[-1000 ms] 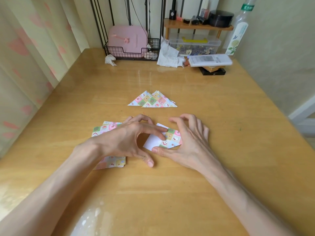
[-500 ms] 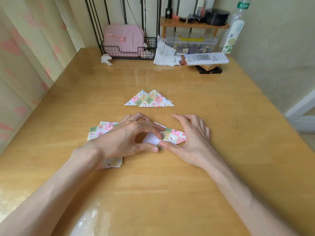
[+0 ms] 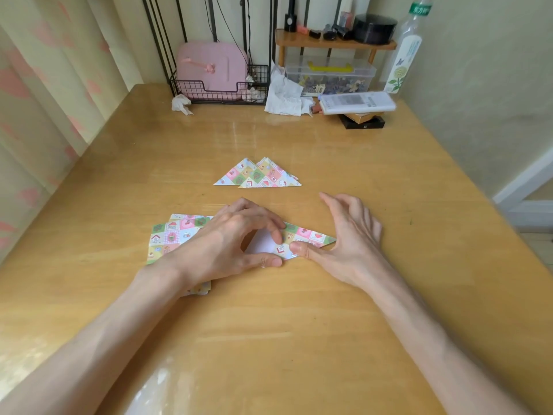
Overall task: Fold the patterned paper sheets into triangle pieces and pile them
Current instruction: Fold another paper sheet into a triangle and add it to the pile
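Half-folded patterned sheet (image 3: 308,236): my left hand (image 3: 227,238), fingers curled, clamps it steady for my right hand (image 3: 350,235), thumb creasing, fingers spread. Triangle pile (image 3: 257,175) kept toward the far edge of the table (image 3: 299,339).

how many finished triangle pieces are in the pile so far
2 show clearly: the left triangle and the right triangle overlapping it, on the table. Layered edges on the right one's far side hint that more may be hidden beneath.
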